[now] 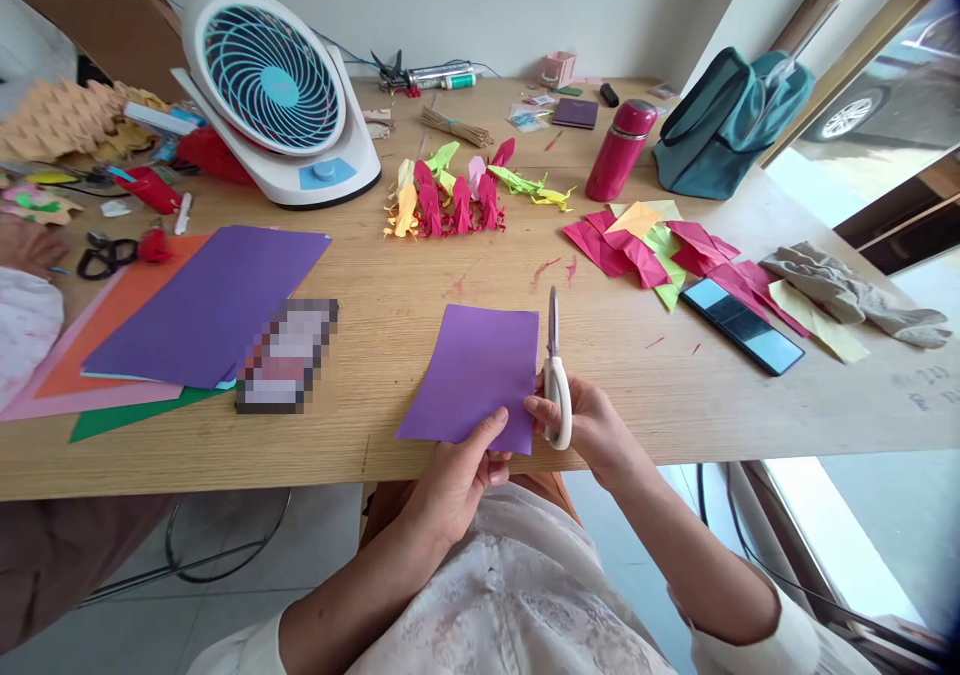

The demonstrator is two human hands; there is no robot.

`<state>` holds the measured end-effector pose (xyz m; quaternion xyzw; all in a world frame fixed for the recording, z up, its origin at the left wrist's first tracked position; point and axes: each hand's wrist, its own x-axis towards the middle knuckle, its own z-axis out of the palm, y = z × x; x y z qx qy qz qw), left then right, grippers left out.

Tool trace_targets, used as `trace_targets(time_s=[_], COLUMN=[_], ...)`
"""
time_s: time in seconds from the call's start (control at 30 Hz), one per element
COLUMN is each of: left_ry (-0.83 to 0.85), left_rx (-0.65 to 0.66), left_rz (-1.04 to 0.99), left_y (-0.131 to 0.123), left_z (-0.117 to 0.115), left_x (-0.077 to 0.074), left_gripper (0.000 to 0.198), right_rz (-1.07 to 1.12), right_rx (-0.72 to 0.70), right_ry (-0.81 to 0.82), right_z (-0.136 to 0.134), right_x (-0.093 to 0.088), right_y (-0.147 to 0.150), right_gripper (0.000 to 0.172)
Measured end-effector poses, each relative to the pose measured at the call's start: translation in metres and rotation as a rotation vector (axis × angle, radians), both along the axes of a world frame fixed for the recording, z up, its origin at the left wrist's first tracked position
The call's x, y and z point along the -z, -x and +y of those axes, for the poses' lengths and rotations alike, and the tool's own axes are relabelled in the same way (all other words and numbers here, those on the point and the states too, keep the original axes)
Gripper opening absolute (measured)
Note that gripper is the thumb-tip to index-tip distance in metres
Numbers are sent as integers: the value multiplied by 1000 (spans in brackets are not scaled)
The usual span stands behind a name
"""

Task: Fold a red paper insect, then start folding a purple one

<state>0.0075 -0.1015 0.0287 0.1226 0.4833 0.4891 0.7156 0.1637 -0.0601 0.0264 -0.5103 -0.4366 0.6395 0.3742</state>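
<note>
A sheet of purple paper (pixel 480 370) is held just above the front edge of the wooden table (pixel 375 355). My left hand (pixel 469 470) grips its lower edge, thumb on top and fingers underneath. In my right hand (pixel 581 420) is a pair of scissors (pixel 556 395) with white handles, the blades pointing away from me and looking closed. The scissors stand beside the sheet's right edge, and my right fingertips reach that edge. Part of the right fingers is hidden behind the handles and the paper.
At left lie purple sheets (pixel 217 295) over other colours, near a blurred phone-like object (pixel 289 355). Behind stand a fan (pixel 281 95), folded paper figures (pixel 450 190) and a red bottle (pixel 621 150). Folded papers (pixel 630 250), a phone (pixel 742 325) and gloves (pixel 855 290) lie right. Another person's hand (pixel 30 245) shows at far left.
</note>
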Motion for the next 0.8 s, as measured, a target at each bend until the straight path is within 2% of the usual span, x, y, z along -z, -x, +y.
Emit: trace_targets(time_s=[0.13, 0.17, 0.23, 0.33, 0.43, 0.53, 0.8], left_ry=[6, 6, 0, -21, -53, -54, -46], left_rx=[-59, -65, -70, -69, -61, -65, -92], left_rz=[1, -5, -18, -61, -123, -147, -148], left_y=[1, 2, 3, 3, -1, -6, -16], left_z=[7, 9, 14, 21, 26, 29, 29], left_x=[2, 2, 4, 8, 12, 13, 13], left_gripper=[42, 43, 44, 44, 44, 46, 46], right_rz=[-57, -46, 36, 252, 368, 451, 563], right_rx=[94, 52, -130, -348, -472, -471, -436], right_ry=[-95, -111, -92, -55, 87, 153, 177], right_z=[-11, -17, -32, -57, -76, -86, -92], right_x=[1, 1, 2, 9, 17, 22, 25], right_y=[-12, -18, -29, -42, -47, -45, -48], right_gripper=[47, 46, 47, 55, 58, 58, 57])
